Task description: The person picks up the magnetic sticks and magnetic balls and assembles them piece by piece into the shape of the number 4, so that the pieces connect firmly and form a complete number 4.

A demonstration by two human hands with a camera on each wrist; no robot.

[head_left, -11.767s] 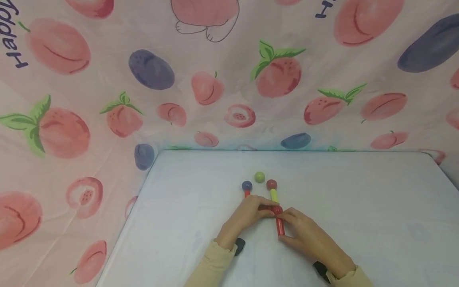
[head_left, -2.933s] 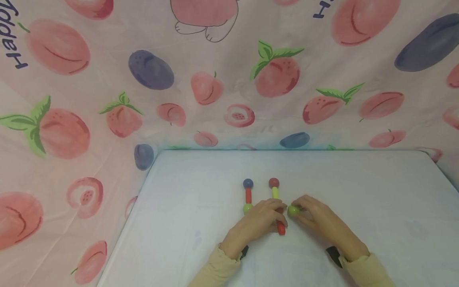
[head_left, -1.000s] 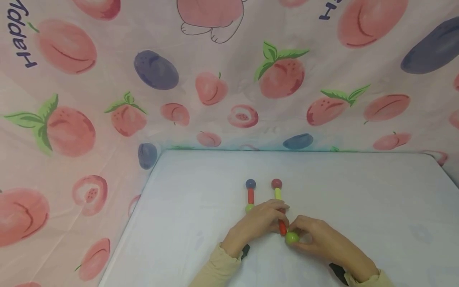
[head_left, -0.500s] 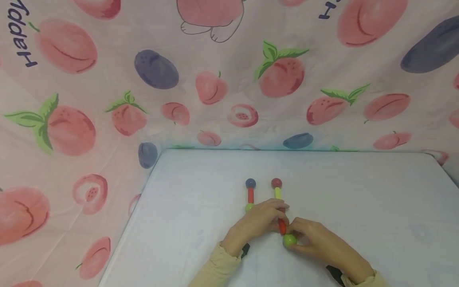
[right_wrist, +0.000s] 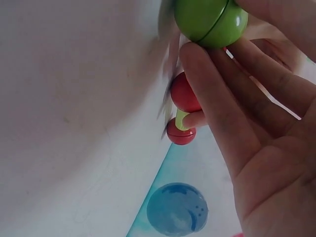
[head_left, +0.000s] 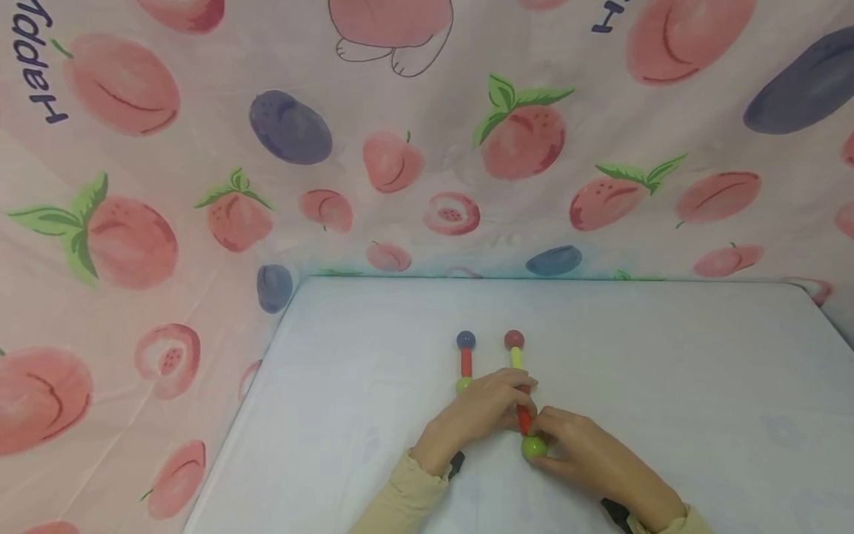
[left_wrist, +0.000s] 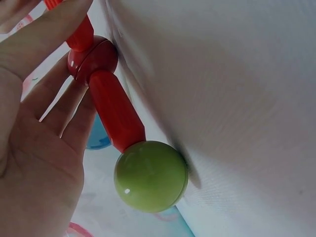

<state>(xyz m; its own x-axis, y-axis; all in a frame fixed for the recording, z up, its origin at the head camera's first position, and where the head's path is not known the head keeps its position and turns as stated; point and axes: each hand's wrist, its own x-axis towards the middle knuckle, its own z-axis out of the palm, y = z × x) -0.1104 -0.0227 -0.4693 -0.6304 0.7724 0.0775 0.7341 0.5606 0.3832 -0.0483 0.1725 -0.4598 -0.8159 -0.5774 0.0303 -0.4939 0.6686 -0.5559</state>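
Observation:
My left hand pinches a red rod by its red ball, thumb in front and fingers behind. From that ball a second red rod runs to a green ball in the left wrist view. In the head view, the left column has a blue ball, a red rod and a green ball, partly hidden. Beside it, a red ball tops a yellow rod. My right hand pinches another green ball at the near end of the lower red rod.
The pieces lie on a white table whose far edge meets a fruit-printed cloth. That cloth also hangs along the left side. Black wrist straps show at both sleeves.
Earlier my right hand brought the green ball beside the structure, then toward the near end. In the last second it moved slightly left against the lower red rod. My left hand stays put.

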